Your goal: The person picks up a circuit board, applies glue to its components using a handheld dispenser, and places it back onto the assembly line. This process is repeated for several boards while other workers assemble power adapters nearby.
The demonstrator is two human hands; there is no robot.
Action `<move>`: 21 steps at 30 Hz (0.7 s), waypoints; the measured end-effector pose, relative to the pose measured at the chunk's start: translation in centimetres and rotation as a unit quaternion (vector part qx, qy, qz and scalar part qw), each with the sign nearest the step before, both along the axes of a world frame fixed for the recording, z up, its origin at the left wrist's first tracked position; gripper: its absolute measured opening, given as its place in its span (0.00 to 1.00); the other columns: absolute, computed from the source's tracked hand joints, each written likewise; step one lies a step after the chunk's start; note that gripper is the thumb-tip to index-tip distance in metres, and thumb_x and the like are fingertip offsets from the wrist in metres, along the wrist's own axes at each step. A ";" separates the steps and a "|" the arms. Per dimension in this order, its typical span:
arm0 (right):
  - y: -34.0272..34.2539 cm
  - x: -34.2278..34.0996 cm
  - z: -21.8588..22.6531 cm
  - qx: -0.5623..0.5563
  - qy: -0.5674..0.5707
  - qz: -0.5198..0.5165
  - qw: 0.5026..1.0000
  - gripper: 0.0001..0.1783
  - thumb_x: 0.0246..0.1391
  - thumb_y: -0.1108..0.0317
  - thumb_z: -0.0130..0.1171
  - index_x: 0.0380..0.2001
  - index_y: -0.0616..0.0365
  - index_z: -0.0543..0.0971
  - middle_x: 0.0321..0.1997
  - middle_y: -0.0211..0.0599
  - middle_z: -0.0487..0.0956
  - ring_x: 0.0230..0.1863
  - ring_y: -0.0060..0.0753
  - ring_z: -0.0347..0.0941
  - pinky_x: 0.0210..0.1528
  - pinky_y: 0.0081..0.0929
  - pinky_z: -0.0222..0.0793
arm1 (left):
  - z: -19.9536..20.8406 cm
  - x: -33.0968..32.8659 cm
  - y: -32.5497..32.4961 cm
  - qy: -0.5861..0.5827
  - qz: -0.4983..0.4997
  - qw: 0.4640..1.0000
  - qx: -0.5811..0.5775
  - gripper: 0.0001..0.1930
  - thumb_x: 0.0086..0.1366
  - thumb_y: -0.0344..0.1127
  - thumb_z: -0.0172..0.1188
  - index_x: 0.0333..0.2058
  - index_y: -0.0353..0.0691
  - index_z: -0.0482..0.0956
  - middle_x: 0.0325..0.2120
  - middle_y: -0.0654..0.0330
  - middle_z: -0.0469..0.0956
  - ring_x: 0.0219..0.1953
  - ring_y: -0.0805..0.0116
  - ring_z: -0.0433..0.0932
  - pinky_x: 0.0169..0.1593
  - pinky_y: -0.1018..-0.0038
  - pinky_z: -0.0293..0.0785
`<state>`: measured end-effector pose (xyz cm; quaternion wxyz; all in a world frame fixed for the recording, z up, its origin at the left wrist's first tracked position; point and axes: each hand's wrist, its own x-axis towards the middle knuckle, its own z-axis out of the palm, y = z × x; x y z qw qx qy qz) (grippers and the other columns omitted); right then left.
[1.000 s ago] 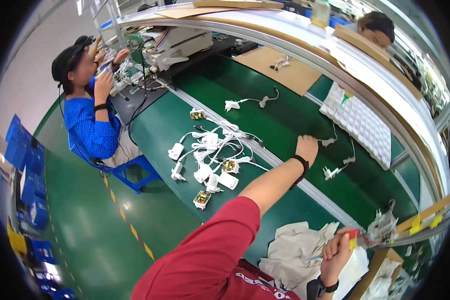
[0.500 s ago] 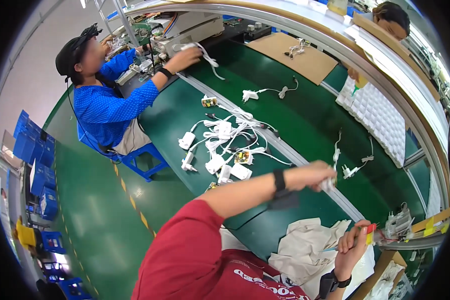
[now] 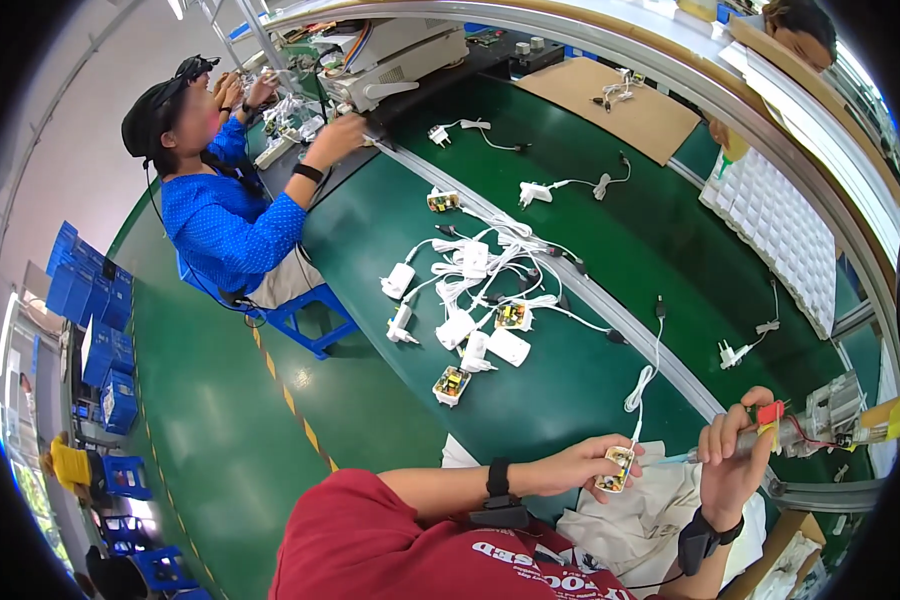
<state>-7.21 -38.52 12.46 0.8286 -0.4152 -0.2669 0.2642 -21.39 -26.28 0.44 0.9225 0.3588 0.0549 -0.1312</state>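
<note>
My left hand [image 3: 573, 468] pinches an opened power adapter [image 3: 613, 472], its circuit board showing in the white housing. From its top a white cable [image 3: 638, 395] runs up across the metal rail to a dark plug. Just to the right, my right hand [image 3: 727, 462] is wrapped round a grey cylindrical tool [image 3: 792, 436] with a red part and a thin pale tip facing the adapter. Crumpled white cloth [image 3: 630, 522] lies beneath both hands. On the green bench, left of my hands, sits a tangled pile of white adapters and cables [image 3: 475, 262], some with bare boards.
An aluminium rail [image 3: 570, 270] divides the bench from a dark green strip carrying separate adapters [image 3: 535, 193]. A co-worker in blue [image 3: 232, 225] sits at left; another person is behind the upper shelf. A white padded tray [image 3: 770, 250] stands far right, a cardboard box [image 3: 790, 545] lower right.
My left hand has come back from the rail toward my right hand, bringing the adapter and its cable. The co-worker's hand has let go of an adapter, which lies on the far strip.
</note>
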 end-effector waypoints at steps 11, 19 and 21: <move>0.4 0.3 -1.1 -0.032 0.034 -0.022 0.999 0.16 0.62 0.53 0.48 0.40 0.54 0.62 0.13 0.21 0.55 0.11 0.14 0.50 0.14 0.16 0.50 | -1.2 1.4 -1.9 0.025 -0.033 0.995 0.088 0.22 0.66 0.29 0.51 0.57 0.42 0.61 0.48 0.62 0.73 0.43 0.74 0.75 0.36 0.77 0.80; 1.7 1.5 -2.8 -0.042 0.037 -0.028 0.998 0.08 0.62 0.66 0.47 0.36 0.57 0.63 0.14 0.23 0.59 0.11 0.13 0.53 0.13 0.16 0.52 | -0.7 3.2 -0.6 0.045 -0.019 0.993 0.108 0.19 0.64 0.25 0.50 0.54 0.39 0.61 0.46 0.59 0.74 0.44 0.71 0.76 0.33 0.77 0.81; 1.5 1.8 -2.5 -0.081 0.007 -0.020 0.996 0.11 0.64 0.58 0.44 0.33 0.52 0.61 0.10 0.21 0.55 0.08 0.14 0.47 0.12 0.17 0.47 | -0.6 3.3 -0.8 0.054 -0.013 0.994 0.096 0.20 0.64 0.24 0.50 0.54 0.39 0.61 0.46 0.59 0.74 0.43 0.72 0.76 0.33 0.77 0.81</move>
